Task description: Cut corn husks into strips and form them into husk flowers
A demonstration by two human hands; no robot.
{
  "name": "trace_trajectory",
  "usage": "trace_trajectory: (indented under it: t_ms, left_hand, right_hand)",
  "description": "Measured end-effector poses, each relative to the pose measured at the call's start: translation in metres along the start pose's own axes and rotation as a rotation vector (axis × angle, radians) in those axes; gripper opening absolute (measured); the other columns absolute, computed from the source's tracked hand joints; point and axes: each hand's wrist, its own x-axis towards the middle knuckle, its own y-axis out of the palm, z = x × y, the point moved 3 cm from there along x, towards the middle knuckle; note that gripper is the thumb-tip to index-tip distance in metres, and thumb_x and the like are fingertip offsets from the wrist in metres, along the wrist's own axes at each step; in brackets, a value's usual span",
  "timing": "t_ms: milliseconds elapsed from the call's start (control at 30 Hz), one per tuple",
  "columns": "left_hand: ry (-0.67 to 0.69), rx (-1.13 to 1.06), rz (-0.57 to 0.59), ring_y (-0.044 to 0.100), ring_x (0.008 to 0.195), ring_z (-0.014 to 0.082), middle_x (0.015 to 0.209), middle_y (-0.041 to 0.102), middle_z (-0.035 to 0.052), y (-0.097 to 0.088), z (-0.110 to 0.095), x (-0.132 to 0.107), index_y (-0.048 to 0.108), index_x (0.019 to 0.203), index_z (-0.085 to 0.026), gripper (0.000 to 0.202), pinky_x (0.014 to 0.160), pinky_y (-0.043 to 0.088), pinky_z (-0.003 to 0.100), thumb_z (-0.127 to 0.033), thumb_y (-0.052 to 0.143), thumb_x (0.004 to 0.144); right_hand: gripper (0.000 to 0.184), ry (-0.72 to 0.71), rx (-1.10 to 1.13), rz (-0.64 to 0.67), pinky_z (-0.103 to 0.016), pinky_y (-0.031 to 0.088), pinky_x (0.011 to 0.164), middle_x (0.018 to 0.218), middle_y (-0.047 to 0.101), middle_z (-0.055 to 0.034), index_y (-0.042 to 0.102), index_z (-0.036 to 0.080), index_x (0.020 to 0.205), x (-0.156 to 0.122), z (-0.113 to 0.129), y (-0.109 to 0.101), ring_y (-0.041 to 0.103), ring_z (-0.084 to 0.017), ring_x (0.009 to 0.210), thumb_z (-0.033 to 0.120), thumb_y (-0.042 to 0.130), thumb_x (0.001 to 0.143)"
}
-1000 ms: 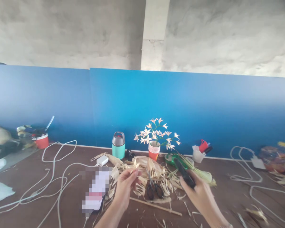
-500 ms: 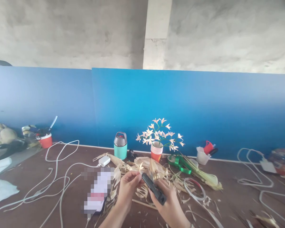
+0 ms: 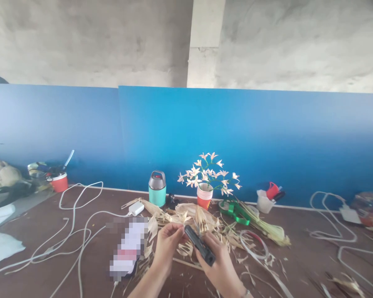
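Between the thumb and fingers of my left hand (image 3: pixel 170 242) a small cream husk flower (image 3: pixel 185 217) is pinched, petals up. My right hand (image 3: pixel 216 256) is wrapped around a black glue gun (image 3: pixel 199 245), its front end close to the flower's base and my left fingertips. Whether the tip touches the flower I cannot tell. Under and around both hands lie dry corn husks (image 3: pixel 186 210) and scraps. Just behind them stands a stack of red-and-white paper cups (image 3: pixel 204 194) holding green-stemmed pale flowers (image 3: pixel 209 171).
A teal lidded flask (image 3: pixel 157 192) stands behind a phone (image 3: pixel 129 248) and a white charger (image 3: pixel 136 208). White cables (image 3: pixel 81 231) cross the brown table. Green tape (image 3: pixel 238 213), a straw bundle (image 3: pixel 267 229) and a white cup of tools (image 3: pixel 265 202) sit right, before the blue partition (image 3: pixel 251 136).
The whole view has shifted up very slightly. Both hands keep nearly the same pose, with the glue gun still against or near the flower's base.
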Motion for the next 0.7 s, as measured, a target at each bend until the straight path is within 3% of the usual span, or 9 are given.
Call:
trace_trajectory:
  t_ms: [567, 700]
  left_hand:
    - [0.003, 0.009, -0.009, 0.057, 0.051, 0.0132, 0.055, 0.065, 0.0034, 0.0054, -0.0079, -0.0059, 0.066, 0.062, -0.013, 0.03, 0.056, 0.046, 0.024, -0.038, 0.08, 0.055]
    - [0.003, 0.016, -0.015, 0.057, 0.051, 0.0126, 0.055, 0.064, 0.002, 0.0063, -0.0082, -0.0061, 0.065, 0.063, -0.013, 0.03, 0.054, 0.045, 0.023, -0.037, 0.081, 0.054]
  right_hand:
    - [0.012, -0.003, -0.017, -0.036, -0.024, 0.044, 0.058, 0.069, 0.058, -0.0011, 0.052, 0.021, 0.068, 0.0, 0.001, -0.0023, 0.057, -0.016, 0.062, 0.01, 0.05, 0.073]
    - [0.007, 0.061, 0.04, -0.027, -0.024, 0.044, 0.059, 0.071, 0.062, -0.0021, 0.056, 0.02, 0.073, 0.0004, -0.0014, -0.001, 0.059, -0.017, 0.064, 0.017, 0.051, 0.077]
